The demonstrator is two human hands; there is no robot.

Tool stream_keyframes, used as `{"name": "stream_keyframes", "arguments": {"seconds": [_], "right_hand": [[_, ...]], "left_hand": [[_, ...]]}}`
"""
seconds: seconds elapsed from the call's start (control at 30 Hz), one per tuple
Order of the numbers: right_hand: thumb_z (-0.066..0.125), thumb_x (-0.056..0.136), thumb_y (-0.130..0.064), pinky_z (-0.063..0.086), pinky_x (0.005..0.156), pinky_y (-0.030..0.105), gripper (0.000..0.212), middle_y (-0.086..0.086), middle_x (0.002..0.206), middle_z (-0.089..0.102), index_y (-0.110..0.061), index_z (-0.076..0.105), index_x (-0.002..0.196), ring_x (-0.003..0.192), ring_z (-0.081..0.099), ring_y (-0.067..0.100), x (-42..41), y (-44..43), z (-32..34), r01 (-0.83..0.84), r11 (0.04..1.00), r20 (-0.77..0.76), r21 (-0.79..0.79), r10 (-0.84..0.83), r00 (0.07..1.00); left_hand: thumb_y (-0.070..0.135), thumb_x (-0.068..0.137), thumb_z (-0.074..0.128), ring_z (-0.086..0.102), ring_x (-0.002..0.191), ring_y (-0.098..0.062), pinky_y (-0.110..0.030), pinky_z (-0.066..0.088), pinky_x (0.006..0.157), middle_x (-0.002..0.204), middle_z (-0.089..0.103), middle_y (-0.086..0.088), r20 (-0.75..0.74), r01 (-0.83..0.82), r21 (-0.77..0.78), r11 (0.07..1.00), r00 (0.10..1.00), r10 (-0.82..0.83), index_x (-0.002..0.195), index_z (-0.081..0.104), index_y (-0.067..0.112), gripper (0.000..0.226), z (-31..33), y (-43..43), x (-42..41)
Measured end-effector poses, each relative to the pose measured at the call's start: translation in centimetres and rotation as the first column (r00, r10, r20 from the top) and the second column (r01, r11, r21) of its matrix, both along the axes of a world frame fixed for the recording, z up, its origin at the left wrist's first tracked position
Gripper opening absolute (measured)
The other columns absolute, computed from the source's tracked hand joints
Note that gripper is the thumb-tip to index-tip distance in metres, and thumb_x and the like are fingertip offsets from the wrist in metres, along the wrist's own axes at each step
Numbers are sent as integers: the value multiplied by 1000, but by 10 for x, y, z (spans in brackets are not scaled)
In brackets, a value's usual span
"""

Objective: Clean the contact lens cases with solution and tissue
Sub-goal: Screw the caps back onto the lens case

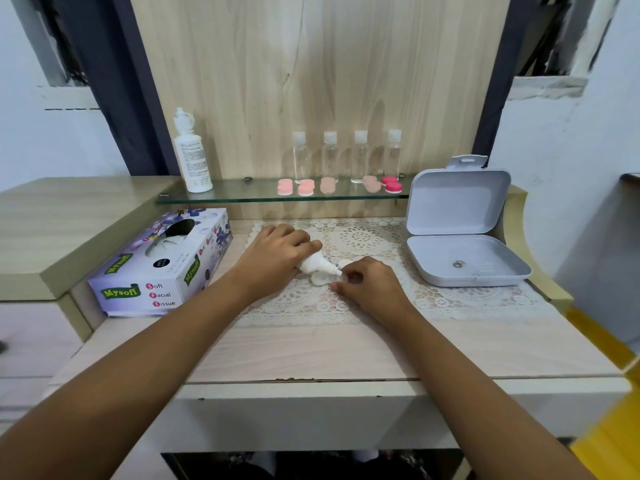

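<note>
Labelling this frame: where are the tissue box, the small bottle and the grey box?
tissue box (152, 289), head view, printed side.
small bottle (315, 263), head view, white body.
grey box (457, 206), head view, inside of lid.

On the lace mat (363, 237), the left hand (273, 249) grips a white bottle (315, 263), its nozzle tipped toward a clear lens case (319, 279) that the right hand (369, 284) pinches. A tissue box (156, 268) sits left of the mat, and an open grey box (491, 251) on its right end.

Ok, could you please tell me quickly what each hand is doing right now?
Left hand: grips the small white bottle, nozzle tipped toward the lens case.
Right hand: fingers curled, pinching the lens case.
</note>
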State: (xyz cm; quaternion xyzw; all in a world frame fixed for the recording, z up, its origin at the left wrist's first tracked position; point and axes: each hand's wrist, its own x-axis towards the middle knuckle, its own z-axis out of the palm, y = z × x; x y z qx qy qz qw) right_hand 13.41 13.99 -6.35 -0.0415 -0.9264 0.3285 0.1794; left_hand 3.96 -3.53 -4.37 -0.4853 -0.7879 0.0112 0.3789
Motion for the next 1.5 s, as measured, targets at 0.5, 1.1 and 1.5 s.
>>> {"name": "stream_keyframes", "arguments": {"seconds": [0.5,1.1,1.5], "right_hand": [[70,77,-30,42,71,37,25,9,87,58,-5,65,76,82,53,24,-1,1,0,-16,999,0,38,16,1000],[69,78,-30,41,72,35,25,8,90,59,-6,67,84,85,52,22,-2,2,-2,-17,999,2,36,17,1000],[69,79,-32,34,64,27,23,2,90,56,-10,67,85,86,51,18,-3,3,-4,-7,999,-13,37,7,1000]], "left_hand": [[18,56,87,63,80,-27,-37,49,69,90,68,-2,-29,13,-3,1000,999,-14,101,67,17,50,1,3,1],[20,53,89,64,78,-27,-37,49,67,88,68,-2,-6,-8,-24,1000,1000,8,100,68,16,52,3,5,3],[20,58,86,66,86,-32,-40,51,70,98,68,-9,116,-47,90,995,993,37,110,64,9,57,1,-1,2]]}}
